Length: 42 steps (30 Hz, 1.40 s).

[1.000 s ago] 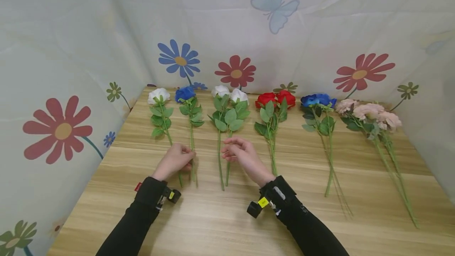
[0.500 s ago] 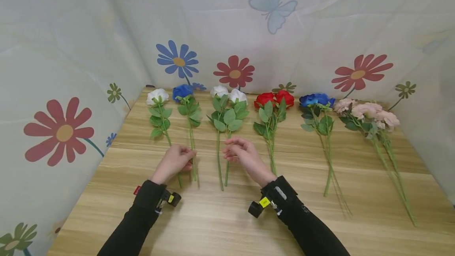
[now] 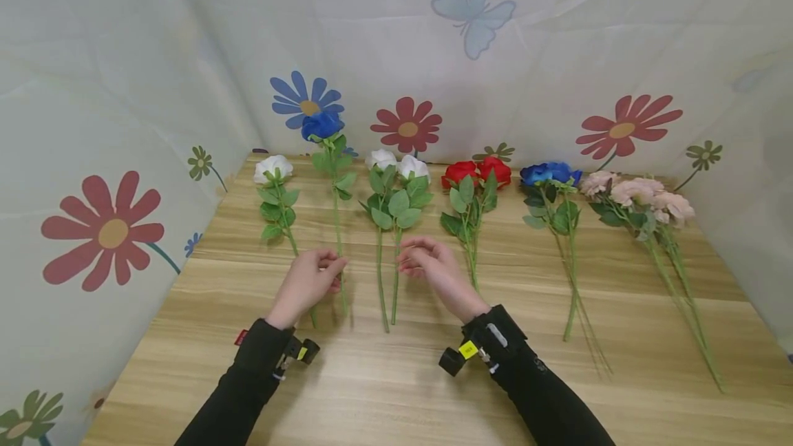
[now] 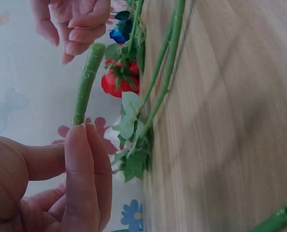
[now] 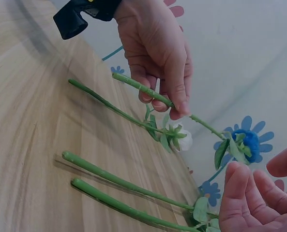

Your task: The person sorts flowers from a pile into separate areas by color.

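My left hand [image 3: 306, 282] pinches the green stem of a blue rose [image 3: 322, 126] between thumb and fingers. In the right wrist view the stem [image 5: 138, 86] is raised off the table, its cut end pointing back and the bloom tilted away. My right hand [image 3: 436, 275] hovers beside the stems of two white roses [image 3: 413, 167], fingers loosely bent and holding nothing. In the left wrist view, the held stem [image 4: 87, 82] ends just below the right fingertips. A single white rose [image 3: 272, 168] lies on the table left of the blue one.
Farther right on the wooden table [image 3: 384, 391] lie two red roses [image 3: 460, 174], blue flowers [image 3: 548, 173] with crossing stems, and pale pink flowers [image 3: 638, 193]. A white curtain [image 3: 533, 81] printed with flowers hangs behind and to the sides.
The blue rose in my left hand has risen from the table, its bloom now overlapping the curtain's blue flower. My right hand has shifted slightly right.
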Each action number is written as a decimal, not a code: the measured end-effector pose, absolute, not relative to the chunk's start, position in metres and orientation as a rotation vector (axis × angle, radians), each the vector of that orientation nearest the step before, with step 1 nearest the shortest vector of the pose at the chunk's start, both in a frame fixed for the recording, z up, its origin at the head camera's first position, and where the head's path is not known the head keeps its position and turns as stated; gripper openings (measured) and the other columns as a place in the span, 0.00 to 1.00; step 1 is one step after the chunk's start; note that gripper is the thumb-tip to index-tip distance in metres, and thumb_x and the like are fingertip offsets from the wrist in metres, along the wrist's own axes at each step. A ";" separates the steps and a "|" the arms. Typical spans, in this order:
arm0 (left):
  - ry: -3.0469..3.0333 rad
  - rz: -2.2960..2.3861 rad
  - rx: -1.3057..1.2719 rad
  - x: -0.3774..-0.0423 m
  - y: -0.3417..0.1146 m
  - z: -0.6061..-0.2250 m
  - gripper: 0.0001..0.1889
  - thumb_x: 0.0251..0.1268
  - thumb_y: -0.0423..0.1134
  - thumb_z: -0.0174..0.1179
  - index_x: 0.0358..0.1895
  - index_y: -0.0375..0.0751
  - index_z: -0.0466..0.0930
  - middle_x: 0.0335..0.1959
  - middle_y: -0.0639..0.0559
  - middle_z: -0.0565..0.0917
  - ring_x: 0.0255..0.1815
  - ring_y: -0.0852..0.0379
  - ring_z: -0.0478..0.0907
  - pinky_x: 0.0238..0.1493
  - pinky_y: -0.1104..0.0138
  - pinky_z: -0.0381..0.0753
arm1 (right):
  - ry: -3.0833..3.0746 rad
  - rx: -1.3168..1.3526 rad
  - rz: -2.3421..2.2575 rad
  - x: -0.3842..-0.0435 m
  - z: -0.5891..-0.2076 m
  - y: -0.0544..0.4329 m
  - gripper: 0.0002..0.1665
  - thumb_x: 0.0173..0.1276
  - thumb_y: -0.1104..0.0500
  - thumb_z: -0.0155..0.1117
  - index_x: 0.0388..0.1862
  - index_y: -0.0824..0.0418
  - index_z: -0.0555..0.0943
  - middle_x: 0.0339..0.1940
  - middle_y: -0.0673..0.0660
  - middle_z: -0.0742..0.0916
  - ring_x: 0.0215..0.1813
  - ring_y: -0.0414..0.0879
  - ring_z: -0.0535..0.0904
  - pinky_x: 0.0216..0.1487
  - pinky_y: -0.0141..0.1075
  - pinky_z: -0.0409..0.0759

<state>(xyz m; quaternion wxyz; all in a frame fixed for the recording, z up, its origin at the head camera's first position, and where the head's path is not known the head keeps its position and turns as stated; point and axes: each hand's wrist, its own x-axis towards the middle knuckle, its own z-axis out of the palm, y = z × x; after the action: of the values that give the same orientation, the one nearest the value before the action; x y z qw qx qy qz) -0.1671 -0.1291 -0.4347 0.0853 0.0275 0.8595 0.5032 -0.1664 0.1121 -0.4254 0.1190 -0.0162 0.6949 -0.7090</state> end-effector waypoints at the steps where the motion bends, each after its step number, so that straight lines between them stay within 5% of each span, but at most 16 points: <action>1: 2.564 1.507 0.091 -0.167 -0.127 -0.434 0.14 0.77 0.38 0.56 0.50 0.28 0.80 0.35 0.37 0.86 0.26 0.56 0.84 0.36 0.59 0.88 | 2.034 -0.039 -2.080 -0.167 -0.425 0.114 0.18 0.78 0.64 0.50 0.60 0.73 0.73 0.43 0.61 0.86 0.40 0.42 0.83 0.50 0.35 0.84; 15: 2.538 1.540 0.298 -0.161 -0.086 -0.421 0.12 0.76 0.38 0.57 0.48 0.30 0.81 0.36 0.33 0.86 0.28 0.44 0.86 0.35 0.56 0.88 | 2.108 -0.047 -2.085 -0.168 -0.421 0.140 0.18 0.78 0.63 0.51 0.60 0.73 0.74 0.46 0.62 0.85 0.41 0.41 0.83 0.48 0.31 0.84; 29: 2.551 1.473 0.486 -0.160 -0.054 -0.419 0.07 0.75 0.37 0.58 0.40 0.37 0.81 0.24 0.46 0.81 0.23 0.52 0.83 0.26 0.67 0.83 | 2.206 -0.051 -2.091 -0.168 -0.418 0.149 0.16 0.77 0.62 0.54 0.57 0.70 0.78 0.44 0.59 0.86 0.41 0.40 0.83 0.47 0.31 0.84; 42: 2.474 1.468 0.691 -0.164 -0.017 -0.424 0.09 0.75 0.38 0.58 0.38 0.34 0.80 0.26 0.45 0.83 0.21 0.59 0.81 0.25 0.70 0.81 | 2.246 -0.011 -2.114 -0.174 -0.414 0.162 0.20 0.79 0.57 0.55 0.59 0.70 0.78 0.39 0.50 0.86 0.41 0.38 0.83 0.52 0.39 0.84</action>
<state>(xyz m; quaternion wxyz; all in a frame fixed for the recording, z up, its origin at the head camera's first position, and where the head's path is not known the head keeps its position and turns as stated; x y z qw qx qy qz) -0.1636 -0.0172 -0.4235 0.0912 0.2324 0.8328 0.4942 -0.1735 0.1619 -0.4139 0.0284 -0.0037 0.7279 -0.6851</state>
